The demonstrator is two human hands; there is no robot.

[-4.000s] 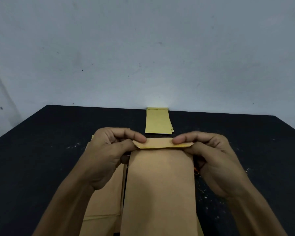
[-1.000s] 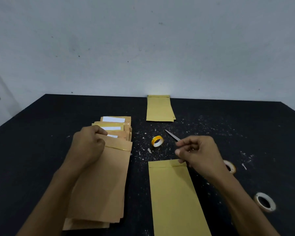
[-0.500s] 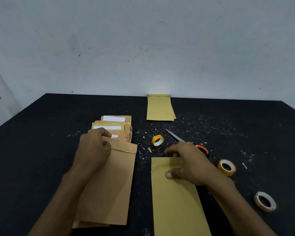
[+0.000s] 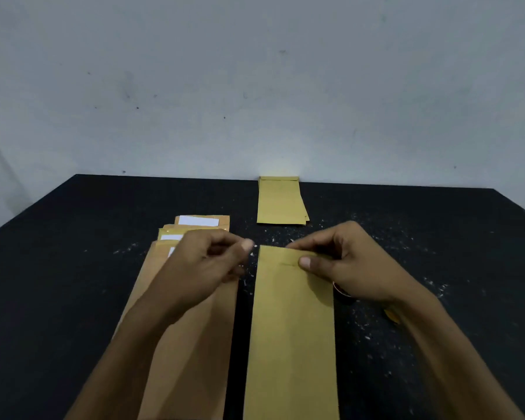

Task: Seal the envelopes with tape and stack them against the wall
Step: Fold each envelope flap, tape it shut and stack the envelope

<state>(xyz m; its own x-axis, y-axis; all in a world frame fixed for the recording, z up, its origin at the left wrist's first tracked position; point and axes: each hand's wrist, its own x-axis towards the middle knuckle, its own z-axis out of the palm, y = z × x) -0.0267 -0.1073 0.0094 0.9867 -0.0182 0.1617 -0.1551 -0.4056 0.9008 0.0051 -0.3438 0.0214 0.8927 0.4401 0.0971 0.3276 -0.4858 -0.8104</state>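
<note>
Right hand pinching envelope flap shut; left hand curled, apparently holding nothing. Sealing under way, probably needing tape next.

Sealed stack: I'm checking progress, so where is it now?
In the head view the sealed stack lies at the table's far edge against the wall, centre, beyond both hands.

a black tabletop, speckled with pale flecks, meets the wall along its far edge. a small stack of sealed envelopes lies at the middle of that far edge, touching the wall. toward the near edge a single yellow-brown envelope lies flat at the centre, with a fanned pile of brown envelopes just left of it.
</note>
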